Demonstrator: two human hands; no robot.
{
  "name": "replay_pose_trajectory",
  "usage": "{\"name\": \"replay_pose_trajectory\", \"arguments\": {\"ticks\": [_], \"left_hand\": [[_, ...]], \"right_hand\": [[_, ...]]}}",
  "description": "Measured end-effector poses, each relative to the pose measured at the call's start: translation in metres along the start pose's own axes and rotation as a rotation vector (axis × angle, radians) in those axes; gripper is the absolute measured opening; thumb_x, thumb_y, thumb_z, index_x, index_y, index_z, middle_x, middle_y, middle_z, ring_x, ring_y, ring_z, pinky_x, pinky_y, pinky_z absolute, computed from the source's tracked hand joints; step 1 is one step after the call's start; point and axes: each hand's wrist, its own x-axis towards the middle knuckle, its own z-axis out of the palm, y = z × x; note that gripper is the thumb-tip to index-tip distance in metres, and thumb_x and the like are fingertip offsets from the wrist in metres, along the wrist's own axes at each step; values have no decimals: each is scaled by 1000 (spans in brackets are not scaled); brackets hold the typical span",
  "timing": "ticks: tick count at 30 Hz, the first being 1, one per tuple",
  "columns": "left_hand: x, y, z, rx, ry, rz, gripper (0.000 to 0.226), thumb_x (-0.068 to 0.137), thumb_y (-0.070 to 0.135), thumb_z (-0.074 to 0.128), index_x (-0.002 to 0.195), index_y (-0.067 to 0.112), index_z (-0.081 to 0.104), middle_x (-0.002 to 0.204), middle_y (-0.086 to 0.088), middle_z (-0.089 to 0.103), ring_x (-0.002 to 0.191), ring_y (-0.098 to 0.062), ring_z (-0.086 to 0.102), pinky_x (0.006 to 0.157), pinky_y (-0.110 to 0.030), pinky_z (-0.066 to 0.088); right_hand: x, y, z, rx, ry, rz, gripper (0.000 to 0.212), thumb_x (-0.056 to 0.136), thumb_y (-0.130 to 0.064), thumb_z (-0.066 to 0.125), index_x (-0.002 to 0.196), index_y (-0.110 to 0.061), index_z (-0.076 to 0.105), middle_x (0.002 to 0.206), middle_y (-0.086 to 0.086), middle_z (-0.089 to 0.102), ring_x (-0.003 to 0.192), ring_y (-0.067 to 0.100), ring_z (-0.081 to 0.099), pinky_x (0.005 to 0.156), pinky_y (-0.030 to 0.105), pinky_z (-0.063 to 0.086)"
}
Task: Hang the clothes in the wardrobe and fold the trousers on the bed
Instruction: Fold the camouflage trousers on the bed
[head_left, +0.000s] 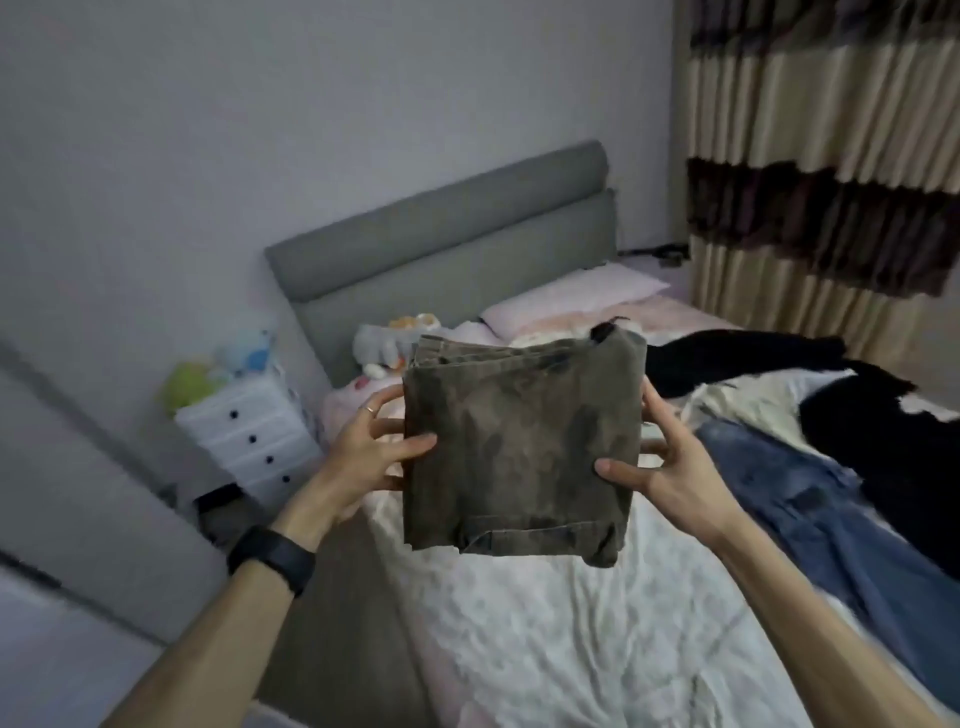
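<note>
Far left there's a little white drawer unit (249, 441) against the wall with a green and a blue plush toy (192, 384) sitting on top. Next comes the left hand (363, 452), black wristband (272, 558) on that arm and a ring on one finger. It grips the left edge of the folded trousers (519, 457), thumb on the near face and fingers curled behind. The trousers are a brownish, washed-out pair folded into a chunky square, held up in the air over the bed (545, 649) and not touching the cover. Behind them are the grey headboard (441, 244), some soft toys (384, 343) and a pale pink pillow (571, 296). The right hand (660, 467) has the opposite edge the same way, thumb in front, fingers round the back. Further right, blue jeans (831, 519) lie spread flat on the bed, with black clothes (883, 431) in a heap just beyond them. A striped brown and cream curtain (831, 156) hangs at the far right.
</note>
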Motion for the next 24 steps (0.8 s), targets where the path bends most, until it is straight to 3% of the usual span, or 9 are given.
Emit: {"name": "replay_pose_trajectory", "arguments": {"ticks": [3,5,9,15,21,24], "left_hand": [[-60,16,-49,-80,196,41,73,72,18,88,132,40,53,120,-11,66,102,-28,69,67,-40,59],[-99,26,-81,-104,324,73,65,77,16,84,130,40,54,118,-9,67,97,-22,71,63,-35,59],[-180,39,-143,-98,533,124,65,77,19,84,130,40,55,122,-8,66,102,-20,71,71,-41,61],[-313,58,-222,-48,891,193,65,77,22,83,133,40,54,121,-9,66,103,-22,70,70,-40,61],[-443,83,-285,33,1186,232,53,84,19,79,127,42,56,101,4,75,94,-19,74,69,-40,61],[-503,94,-317,108,1325,221,50,88,18,76,130,35,55,97,6,76,87,-15,74,63,-37,61]], "right_hand": [[21,-46,39,21,-137,-104,100,77,-4,85,134,-67,35,113,-36,59,100,7,64,79,21,56],[32,-75,72,44,-235,-179,99,76,-5,86,140,-62,36,112,-38,59,102,7,63,79,20,54],[40,-132,145,102,-417,-317,99,77,-4,85,151,-48,35,112,-39,59,103,0,62,81,17,52],[22,-219,270,200,-687,-459,100,78,-10,86,149,-56,33,122,-22,62,106,3,63,85,22,56],[-34,-316,381,369,-919,-544,94,83,-10,81,152,-51,31,119,-16,59,93,7,67,73,23,60],[-67,-363,441,461,-1041,-565,92,87,0,75,152,-50,32,115,-10,60,86,4,71,69,20,58]]}}
